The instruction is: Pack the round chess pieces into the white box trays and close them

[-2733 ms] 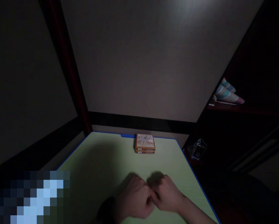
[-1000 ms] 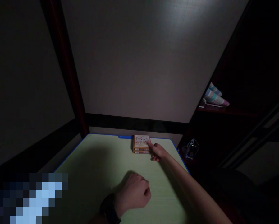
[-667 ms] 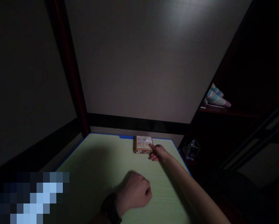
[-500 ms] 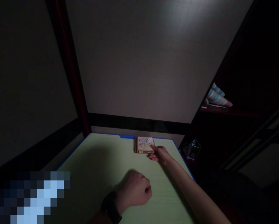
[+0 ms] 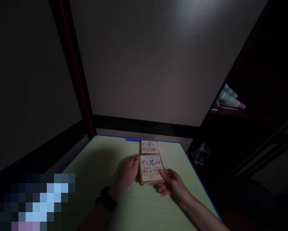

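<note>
A flat square Chinese chess box [image 5: 151,169] with a cream lid and orange-brown edges is held a little above the green tabletop. My right hand [image 5: 171,183] grips its lower right corner, thumb on the lid and fingers underneath. At the box's left side, my left hand [image 5: 129,170] has its fingers closed against the edge; the fingertips are partly hidden there. A black watch is on the left wrist. Just beyond lies a second, similar box [image 5: 149,147] at the table's far edge, its near side covered by the held one.
The light green table [image 5: 105,150] has a blue rim and stands against a grey panel [image 5: 144,70]. A dark shelf to the right carries striped cloth items [image 5: 230,98]. Below it, a shiny dark package [image 5: 202,154] sits beyond the table's right edge.
My right hand has drawn the upper box towards me, uncovering the one beneath. My left hand has moved forward and left from the near table to the box's left edge.
</note>
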`<state>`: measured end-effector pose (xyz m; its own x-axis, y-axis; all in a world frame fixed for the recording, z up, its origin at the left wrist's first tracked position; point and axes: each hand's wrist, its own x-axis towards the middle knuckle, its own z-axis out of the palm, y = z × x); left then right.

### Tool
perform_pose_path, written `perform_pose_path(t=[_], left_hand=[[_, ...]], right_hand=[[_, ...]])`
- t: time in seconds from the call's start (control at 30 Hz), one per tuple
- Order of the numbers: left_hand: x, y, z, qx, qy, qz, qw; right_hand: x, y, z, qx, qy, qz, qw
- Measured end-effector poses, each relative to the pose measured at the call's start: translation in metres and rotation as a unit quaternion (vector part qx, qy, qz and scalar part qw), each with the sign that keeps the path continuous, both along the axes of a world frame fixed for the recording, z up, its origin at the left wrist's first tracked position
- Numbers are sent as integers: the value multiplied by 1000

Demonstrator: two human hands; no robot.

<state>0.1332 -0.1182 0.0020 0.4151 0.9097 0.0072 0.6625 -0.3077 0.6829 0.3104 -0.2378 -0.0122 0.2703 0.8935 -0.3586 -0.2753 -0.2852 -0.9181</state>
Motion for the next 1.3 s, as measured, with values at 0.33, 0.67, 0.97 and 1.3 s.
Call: perform_pose_path(t=[0.33, 0.67, 0.97, 1.3], left_hand=[[-4, 2, 1, 51, 133, -19, 990], [-6, -4, 9, 91, 170, -18, 981], [-3, 9, 1, -2, -12, 44, 999], [-6, 11, -3, -311, -410, 71, 855]], right_hand=[[2, 5, 8, -104, -156, 174, 967], [10, 14, 19, -115, -182, 232, 949], [3, 19, 19, -30, 48, 93, 994], [-3, 31, 20, -20, 43, 92, 995]])
